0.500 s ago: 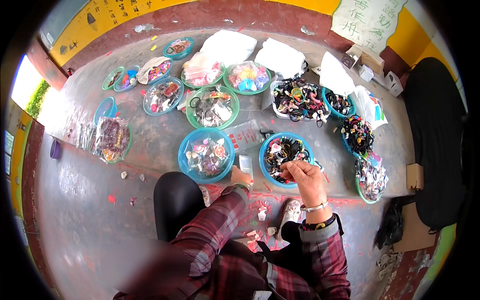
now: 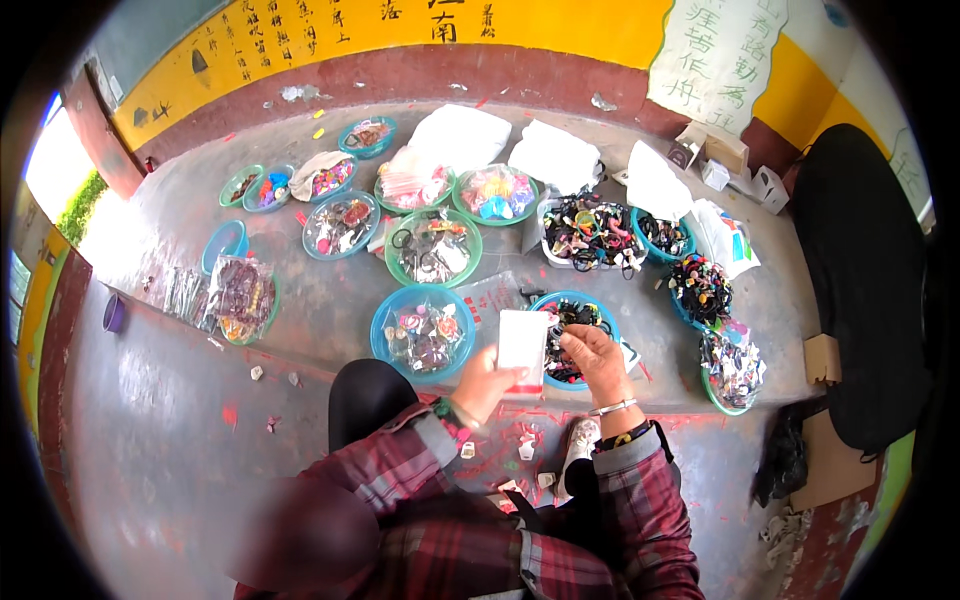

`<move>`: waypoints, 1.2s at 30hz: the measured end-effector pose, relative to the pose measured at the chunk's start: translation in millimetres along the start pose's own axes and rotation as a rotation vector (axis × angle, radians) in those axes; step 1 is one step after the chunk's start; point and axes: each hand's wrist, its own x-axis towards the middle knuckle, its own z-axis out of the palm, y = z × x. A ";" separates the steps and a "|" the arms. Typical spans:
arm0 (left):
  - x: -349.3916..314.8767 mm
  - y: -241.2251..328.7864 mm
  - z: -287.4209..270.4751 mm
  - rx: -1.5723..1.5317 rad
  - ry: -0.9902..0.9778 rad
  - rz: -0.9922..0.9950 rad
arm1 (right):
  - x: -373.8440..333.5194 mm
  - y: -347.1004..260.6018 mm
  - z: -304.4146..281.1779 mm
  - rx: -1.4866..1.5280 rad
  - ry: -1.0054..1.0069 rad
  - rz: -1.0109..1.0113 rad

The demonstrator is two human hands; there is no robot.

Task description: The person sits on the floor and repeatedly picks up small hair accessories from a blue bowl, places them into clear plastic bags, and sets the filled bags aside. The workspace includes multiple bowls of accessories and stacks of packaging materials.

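Note:
My left hand (image 2: 482,385) grips a white rectangular card (image 2: 521,345) with a red lower edge, thumb across its front. It is raised between two blue basins; I cannot tell whether it is one card or a stack. My right hand (image 2: 602,368) is closed in a pinch beside the card's upper right edge. What its fingertips hold is too small to make out. Behind that hand, partly hidden, is the blue basin of hair ties (image 2: 605,309). Left of the card stands another blue basin (image 2: 376,345), with clear-bagged trinkets inside.
Green basins (image 2: 478,245) and other tubs of small goods spread across the raised grey platform. A white bin (image 2: 545,240) of dark hair ties sits farther back, near white sacks (image 2: 556,155). A step edge runs before my knees. Scraps (image 2: 527,450) litter the floor.
My left hand has lifted the white card off the platform, up beside my right hand. The right hand stays pinched and has shifted slightly. The view has tilted up a little.

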 end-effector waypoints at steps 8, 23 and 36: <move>-55.7 12.2 -2.8 0.072 -0.148 -0.086 | -40.3 -3.8 25.8 0.171 -0.147 0.014; -100.3 -7.4 -18.2 0.062 -0.298 -0.110 | -116.4 3.1 50.7 -0.562 0.091 -0.438; -150.3 11.9 -20.5 0.055 -0.331 -0.135 | -169.7 -16.2 77.2 -0.960 0.168 -0.871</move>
